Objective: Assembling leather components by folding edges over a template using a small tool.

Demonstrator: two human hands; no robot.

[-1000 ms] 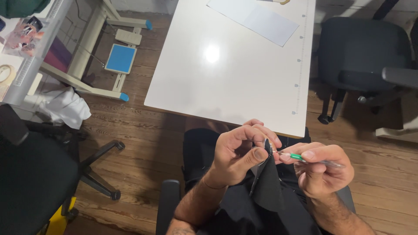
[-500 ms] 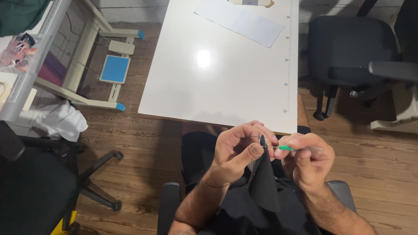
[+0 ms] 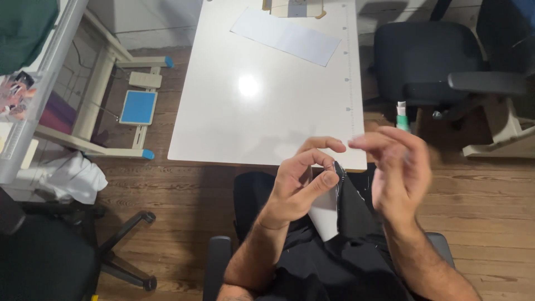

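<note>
While the left hand (image 3: 301, 181) pinches the upper edge of a black fabric piece (image 3: 348, 214) between thumb and forefinger, the cloth hangs limp below that grip onto the lap, with a pale lining (image 3: 326, 214) showing beside it. It looks light, soft and floppy, best taken at the edge. Just right of the grip, the blurred right hand (image 3: 398, 167) is raised, holding a slim green-and-white tool (image 3: 401, 116); beyond lies the white counter (image 3: 251, 128).

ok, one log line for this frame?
left hand: pinching dark fabric edge | right hand: raised, blurred, green-tipped tool | white table ahead
</note>
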